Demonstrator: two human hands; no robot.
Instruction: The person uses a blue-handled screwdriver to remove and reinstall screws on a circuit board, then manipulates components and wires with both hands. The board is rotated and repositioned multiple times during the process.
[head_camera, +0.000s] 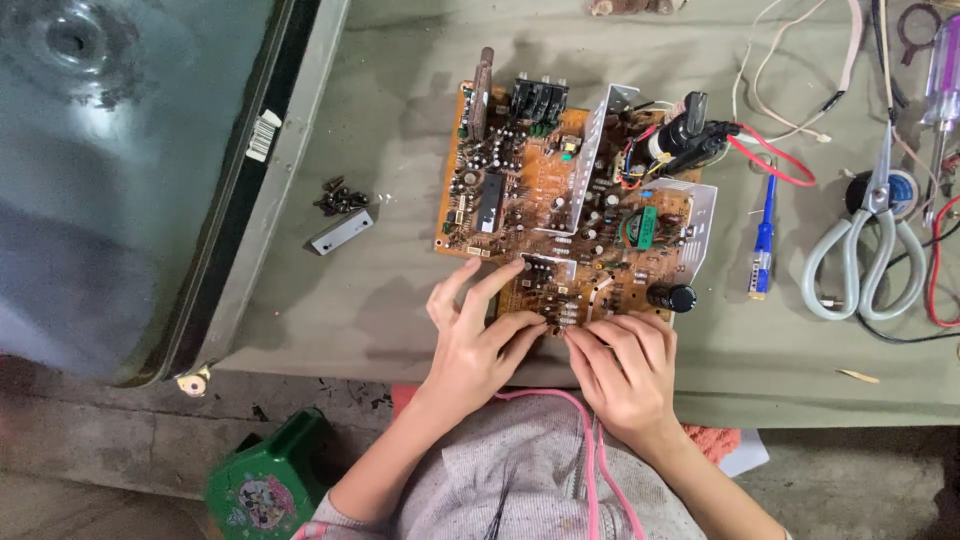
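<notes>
A worktable (400, 330) covered in dull grey-green cloth fills the middle and right of the frame, evenly lit by soft light. At the left, a large glass picture tube (110, 170) lies on it, its grey surface reflecting the surroundings. Along the bottom runs a dusty concrete floor (90, 470), with a green plastic stool (265, 485) at lower left.

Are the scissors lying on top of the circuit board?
No, the scissors lie on the table to the right of the circuit board, apart from it.

Circuit board's (570, 190) near edge under fingers (600, 345)
</notes>
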